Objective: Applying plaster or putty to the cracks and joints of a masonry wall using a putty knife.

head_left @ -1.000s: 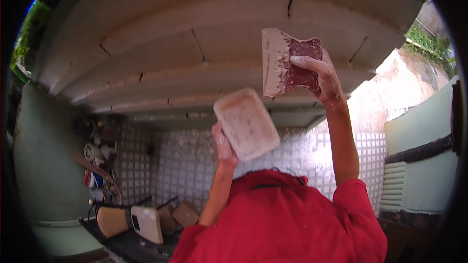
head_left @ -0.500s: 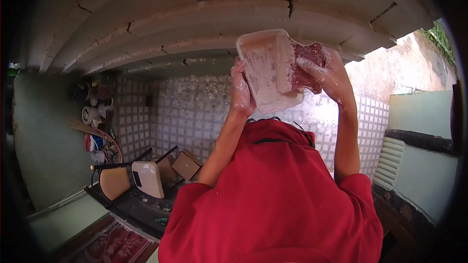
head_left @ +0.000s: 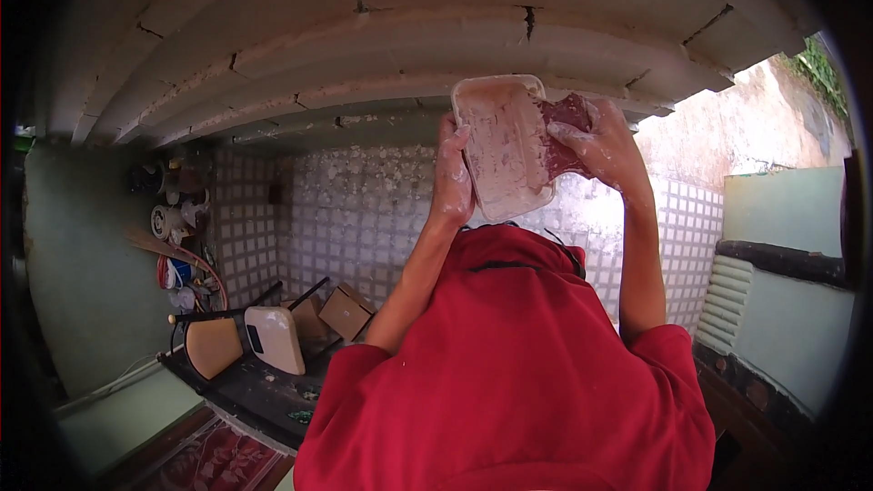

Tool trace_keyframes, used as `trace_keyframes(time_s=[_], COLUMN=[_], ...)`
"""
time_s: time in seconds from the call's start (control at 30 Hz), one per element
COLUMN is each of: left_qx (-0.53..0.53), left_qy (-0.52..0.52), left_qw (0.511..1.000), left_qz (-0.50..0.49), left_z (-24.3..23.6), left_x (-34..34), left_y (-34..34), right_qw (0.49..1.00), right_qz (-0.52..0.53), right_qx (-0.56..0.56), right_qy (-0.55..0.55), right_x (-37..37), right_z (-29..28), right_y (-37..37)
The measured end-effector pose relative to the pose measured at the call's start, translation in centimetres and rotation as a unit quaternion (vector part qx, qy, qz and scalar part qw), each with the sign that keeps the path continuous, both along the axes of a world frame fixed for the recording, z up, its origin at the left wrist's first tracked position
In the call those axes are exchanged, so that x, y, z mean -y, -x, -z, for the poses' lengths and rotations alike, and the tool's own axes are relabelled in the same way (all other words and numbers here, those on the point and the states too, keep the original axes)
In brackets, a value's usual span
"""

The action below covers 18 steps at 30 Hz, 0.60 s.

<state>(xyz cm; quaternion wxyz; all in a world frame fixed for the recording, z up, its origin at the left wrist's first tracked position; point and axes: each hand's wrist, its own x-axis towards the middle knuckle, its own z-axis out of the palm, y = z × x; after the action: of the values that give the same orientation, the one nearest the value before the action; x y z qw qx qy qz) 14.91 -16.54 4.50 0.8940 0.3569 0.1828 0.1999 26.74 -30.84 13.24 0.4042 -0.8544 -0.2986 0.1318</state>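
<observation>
A shallow white rectangular tub (head_left: 498,81), smeared inside with pale putty, is held up in front of my chest. My left hand (head_left: 451,175) closes round its left side, thumb against the rim. My right hand (head_left: 607,147) pinches a dark red putty spreader (head_left: 564,118) with wavy sides. The spreader's blade edge lies at the tub's right rim, partly reaching inside it. White smears coat the fingers of both hands.
Overhead and ahead runs a stepped surface (head_left: 436,36) of cracked panels. Below is a tiled floor (head_left: 355,200) with white splatters. Chairs (head_left: 273,338) and a cardboard box (head_left: 346,312) stand at lower left. Buckets (head_left: 166,221) and clutter line the left wall.
The tub has come slightly down and nearer to me. The spreader has shifted from across the tub's middle to its right rim, baring more of the inside.
</observation>
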Motion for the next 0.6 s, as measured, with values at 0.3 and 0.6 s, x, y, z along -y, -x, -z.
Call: trace_keyframes(time_s=[0.3,0.6], left_qx=[-0.026,-0.065], left_qy=[-0.034,-0.023], left_qw=[0.998,0.994], left_qz=[0.039,0.089], left_z=[1.6,1.6], left_x=[0.6,0.5], left_y=[-0.4,-1.1], right_qw=[0.999,0.998], right_qz=[-0.042,-0.025], right_qx=[0.0,-0.062], right_qy=[0.034,0.0], right_x=[0.9,1.9], right_z=[3.9,4.8], right_y=[-1.6,-1.8])
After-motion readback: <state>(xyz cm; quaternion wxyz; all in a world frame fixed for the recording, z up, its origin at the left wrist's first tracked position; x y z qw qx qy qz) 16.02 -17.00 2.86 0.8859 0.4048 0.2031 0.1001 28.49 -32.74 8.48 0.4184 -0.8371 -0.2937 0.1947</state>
